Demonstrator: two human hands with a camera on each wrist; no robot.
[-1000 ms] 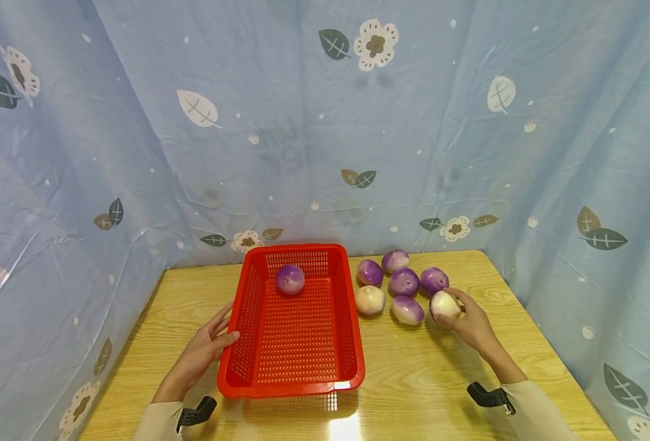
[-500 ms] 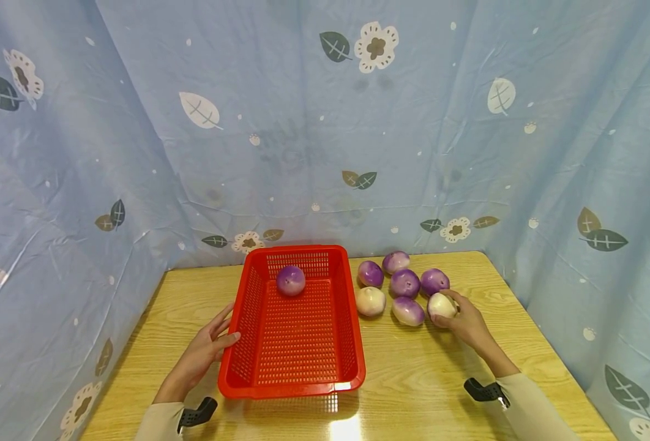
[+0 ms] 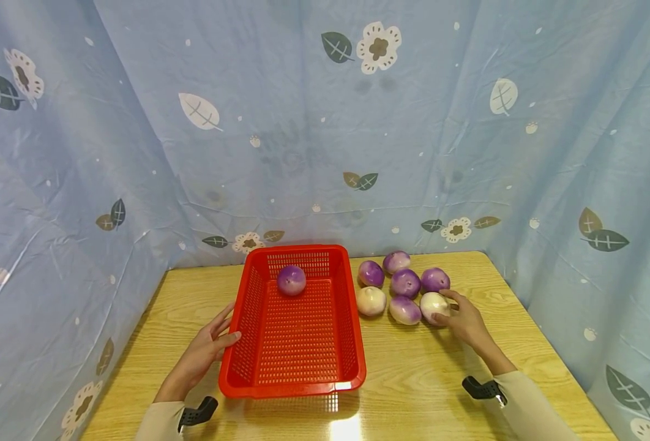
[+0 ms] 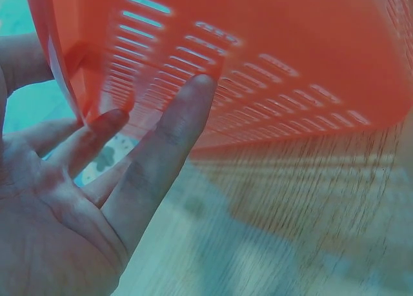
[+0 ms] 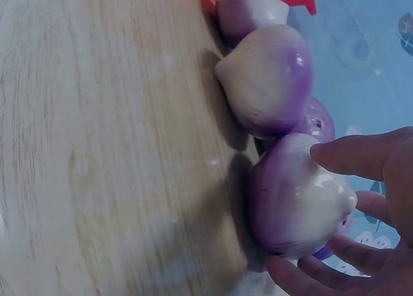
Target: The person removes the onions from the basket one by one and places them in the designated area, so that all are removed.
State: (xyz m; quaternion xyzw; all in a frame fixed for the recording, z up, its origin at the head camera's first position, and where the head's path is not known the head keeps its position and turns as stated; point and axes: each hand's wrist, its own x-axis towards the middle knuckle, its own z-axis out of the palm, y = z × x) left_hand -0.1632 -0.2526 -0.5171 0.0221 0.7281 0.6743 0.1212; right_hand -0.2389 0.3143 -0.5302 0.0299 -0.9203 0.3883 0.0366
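A red plastic basket [image 3: 296, 390] stands on the table. At its left side my left hand [image 3: 206, 350] holds the wall, thumb over the rim and fingers along the outer slots; the left wrist view shows a fingertip [image 4: 203, 83] against them. Right of the basket, my right hand [image 3: 467, 323] is around a white-and-purple turnip [image 5: 300, 199] resting on the table. The thumb touches its upper side and the loosely spread fingers lie beside it. That turnip sits against another turnip [image 3: 404, 310]. One purple turnip [image 3: 291, 280] lies inside the basket, near its back.
Several more turnips [image 3: 405, 283] cluster between the basket and my right hand, including a whitish turnip [image 3: 371, 301] by the basket's wall. A patterned blue curtain [image 3: 325, 153] hangs behind and along both sides of the wooden table [image 3: 413, 380].
The turnip at my right hand has moved left against its neighbour, which has shifted slightly left. The right hand has followed a little, its grip loosening. My left hand has stayed at the basket.
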